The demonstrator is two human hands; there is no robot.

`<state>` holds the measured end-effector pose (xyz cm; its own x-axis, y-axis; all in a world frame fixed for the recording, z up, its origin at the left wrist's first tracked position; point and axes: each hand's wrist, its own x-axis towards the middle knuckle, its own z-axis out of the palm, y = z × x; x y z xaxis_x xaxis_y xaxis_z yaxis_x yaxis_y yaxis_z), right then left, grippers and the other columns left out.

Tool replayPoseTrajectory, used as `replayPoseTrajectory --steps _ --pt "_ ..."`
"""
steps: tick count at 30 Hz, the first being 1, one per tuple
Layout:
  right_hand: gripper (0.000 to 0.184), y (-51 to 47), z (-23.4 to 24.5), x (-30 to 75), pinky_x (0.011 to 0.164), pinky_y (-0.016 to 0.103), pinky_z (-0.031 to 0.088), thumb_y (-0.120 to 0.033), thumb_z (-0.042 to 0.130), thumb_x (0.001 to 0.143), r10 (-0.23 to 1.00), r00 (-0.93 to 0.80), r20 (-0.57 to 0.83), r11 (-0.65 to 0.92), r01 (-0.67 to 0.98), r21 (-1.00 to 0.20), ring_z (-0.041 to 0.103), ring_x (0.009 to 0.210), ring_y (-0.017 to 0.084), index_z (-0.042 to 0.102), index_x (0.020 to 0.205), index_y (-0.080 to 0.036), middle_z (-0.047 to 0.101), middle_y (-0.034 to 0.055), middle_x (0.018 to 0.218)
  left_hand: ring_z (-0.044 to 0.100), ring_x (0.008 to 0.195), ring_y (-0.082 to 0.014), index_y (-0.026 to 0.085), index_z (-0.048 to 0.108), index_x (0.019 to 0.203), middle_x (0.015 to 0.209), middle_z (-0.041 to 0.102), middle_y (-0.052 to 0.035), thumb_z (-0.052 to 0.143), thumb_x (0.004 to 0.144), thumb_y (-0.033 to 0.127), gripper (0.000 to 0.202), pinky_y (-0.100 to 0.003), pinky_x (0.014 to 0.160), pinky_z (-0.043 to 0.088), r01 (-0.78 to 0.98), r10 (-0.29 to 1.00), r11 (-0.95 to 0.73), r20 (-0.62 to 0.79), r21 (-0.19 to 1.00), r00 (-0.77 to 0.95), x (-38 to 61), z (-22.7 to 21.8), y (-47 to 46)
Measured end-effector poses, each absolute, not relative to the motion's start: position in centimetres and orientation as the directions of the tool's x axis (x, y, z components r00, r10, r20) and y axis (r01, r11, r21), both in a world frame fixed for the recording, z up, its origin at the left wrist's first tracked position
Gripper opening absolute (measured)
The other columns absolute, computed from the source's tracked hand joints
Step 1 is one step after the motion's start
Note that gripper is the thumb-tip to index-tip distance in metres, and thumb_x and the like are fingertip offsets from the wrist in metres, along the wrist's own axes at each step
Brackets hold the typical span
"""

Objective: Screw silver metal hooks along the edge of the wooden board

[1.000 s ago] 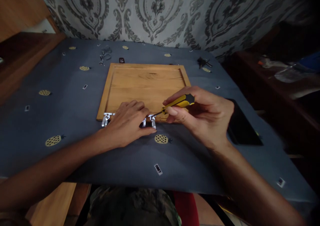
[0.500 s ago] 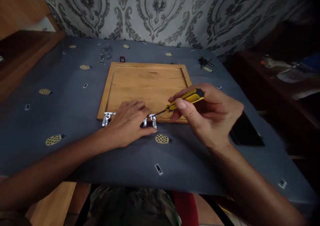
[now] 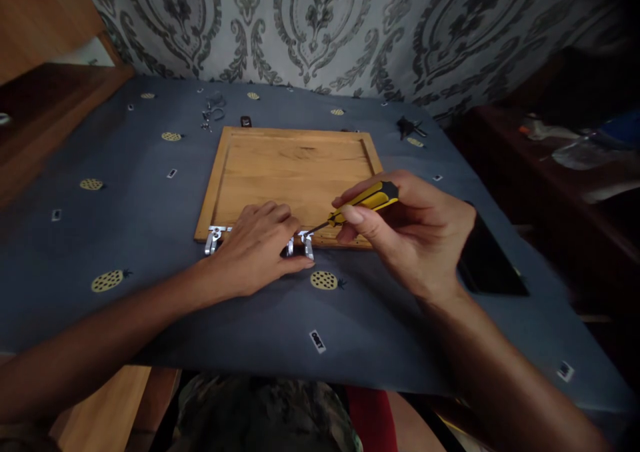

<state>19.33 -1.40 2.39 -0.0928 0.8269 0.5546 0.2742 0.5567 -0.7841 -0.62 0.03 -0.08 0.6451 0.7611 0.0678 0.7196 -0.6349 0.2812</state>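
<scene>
A wooden panel (image 3: 295,172) with a raised frame lies flat on a dark blue cloth. Along its near edge sits a shiny metal hook rail (image 3: 305,242). My left hand (image 3: 255,249) lies on top of that rail, fingers curled over it, pressing it against the panel edge. My right hand (image 3: 410,232) is closed round a screwdriver (image 3: 363,202) with a yellow and black handle. The screwdriver's thin shaft slants down to the left and its tip meets the right end of the rail.
The blue cloth (image 3: 150,239) with small pineapple prints covers the table. Loose metal pieces (image 3: 213,113) lie at the back left, a dark small object (image 3: 407,127) at the back right. A black flat device (image 3: 487,265) lies by my right wrist. Patterned wall behind.
My right hand with the screwdriver shifted a little right and up, then came back left, turning the handle. My left hand stayed on the rail.
</scene>
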Motion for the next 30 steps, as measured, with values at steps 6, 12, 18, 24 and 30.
replayPoseTrajectory --steps 6,12,18,24,30 --pt "0.018 -1.2 3.0 20.0 0.052 0.022 0.060 -0.037 0.082 0.085 0.845 -0.227 0.484 0.530 0.229 -0.817 0.069 0.056 0.010 0.073 0.083 -0.022 0.075 -0.0005 0.084 0.061 0.107 -0.0299 0.016 0.070 0.108 0.108 0.067 -0.0086 0.074 0.092 0.049 0.037 -0.045 0.094 0.046 0.722 0.765 -0.630 0.066 0.286 0.641 -0.6 -0.1 0.0" --pt "0.018 -1.1 2.7 20.3 0.052 0.021 0.058 -0.037 0.082 0.086 0.838 -0.224 0.498 0.545 0.280 -0.790 0.069 0.058 0.010 0.074 0.085 -0.022 0.072 -0.0019 0.081 0.061 0.108 -0.0301 0.016 0.070 0.113 0.111 0.067 -0.0093 0.074 0.091 0.050 0.041 -0.045 0.094 0.046 0.723 0.764 -0.628 0.055 0.286 0.642 -0.6 -0.2 0.1" --pt "0.021 -1.2 2.0 19.8 0.052 0.025 0.055 -0.042 0.083 0.084 0.839 -0.159 0.521 0.541 0.353 -0.763 0.067 0.060 0.012 0.073 0.084 -0.023 0.068 -0.0022 0.075 0.060 0.109 -0.0302 0.016 0.070 0.114 0.112 0.068 -0.0094 0.074 0.091 0.049 0.040 -0.046 0.094 0.046 0.729 0.770 -0.618 0.039 0.295 0.637 -0.5 0.2 0.0" --pt "0.026 -1.3 1.5 19.5 0.046 0.025 0.052 -0.046 0.084 0.082 0.834 -0.091 0.544 0.533 0.387 -0.753 0.062 0.055 0.013 0.070 0.079 -0.024 0.065 -0.0025 0.071 0.060 0.111 -0.0298 0.018 0.069 0.115 0.113 0.067 -0.0085 0.075 0.092 0.047 0.038 -0.045 0.096 0.044 0.720 0.766 -0.621 0.046 0.311 0.641 -0.5 0.1 0.0" --pt "0.025 -1.4 1.4 19.4 0.046 0.026 0.051 -0.046 0.084 0.081 0.831 -0.082 0.551 0.538 0.373 -0.756 0.062 0.055 0.013 0.071 0.080 -0.025 0.064 -0.0019 0.072 0.060 0.109 -0.0297 0.017 0.069 0.113 0.111 0.067 -0.0087 0.075 0.091 0.048 0.038 -0.045 0.094 0.045 0.722 0.767 -0.624 0.056 0.298 0.640 -0.6 0.0 0.0"
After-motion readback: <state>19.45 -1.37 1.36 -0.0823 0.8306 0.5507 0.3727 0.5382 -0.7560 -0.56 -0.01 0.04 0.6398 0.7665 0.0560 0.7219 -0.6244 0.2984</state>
